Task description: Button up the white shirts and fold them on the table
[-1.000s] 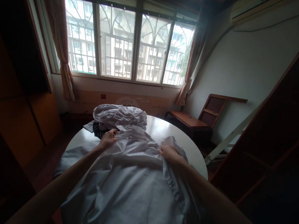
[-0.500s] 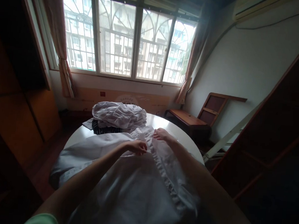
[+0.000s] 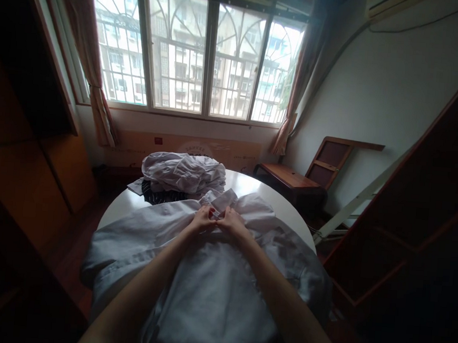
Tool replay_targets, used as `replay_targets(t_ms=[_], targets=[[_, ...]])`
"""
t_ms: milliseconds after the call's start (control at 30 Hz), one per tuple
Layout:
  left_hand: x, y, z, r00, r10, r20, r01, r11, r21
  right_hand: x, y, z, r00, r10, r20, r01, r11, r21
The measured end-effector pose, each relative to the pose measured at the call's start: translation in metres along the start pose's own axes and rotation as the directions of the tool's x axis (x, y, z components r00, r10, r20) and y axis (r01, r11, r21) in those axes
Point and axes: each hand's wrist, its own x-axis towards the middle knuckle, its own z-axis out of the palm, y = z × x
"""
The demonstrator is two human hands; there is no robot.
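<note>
both hands at the neck of a pale shirt (image 3: 219, 297), spread over a round white table (image 3: 248, 181) and hanging past its near edge. left hand (image 3: 202, 218) and right hand (image 3: 231, 220) nearly touching, fingertips closed on cloth just below the collar (image 3: 226, 197); what exactly is pinched between them is too small to make out. collar lies just beyond the grip, the body of the shirt runs back beneath both forearms, cloth fanning out to either side. beyond the left hand, at the table's far side: a crumpled heap of pale garments (image 3: 181, 170), dark striped cloth (image 3: 164, 194) showing under it. far left, an orange-brown cabinet (image 3: 64, 172), contents not visible.
</note>
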Motion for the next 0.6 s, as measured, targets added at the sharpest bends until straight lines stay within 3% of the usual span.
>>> replay_targets(t_ms=[133, 367, 600], targets=[[0.002, -0.001, 0.005, 0.999, 0.006, -0.037, -0.002, 0.995, 0.098, -0.003, -0.006, 0.014, 0.987, 0.04, -0.152, -0.053, 0.995, -0.082], [0.001, 0.002, 0.007, 0.999, 0.01, -0.032, -0.007, 0.996, 0.092, -0.003, 0.001, 0.018, 0.946, -0.035, -0.324, 0.061, 0.996, 0.068], [0.0, 0.003, 0.01, 0.995, -0.03, -0.096, 0.043, 0.99, 0.135, 0.003, 0.0, 0.023, 0.958, -0.156, -0.239, 0.187, 0.976, 0.11]])
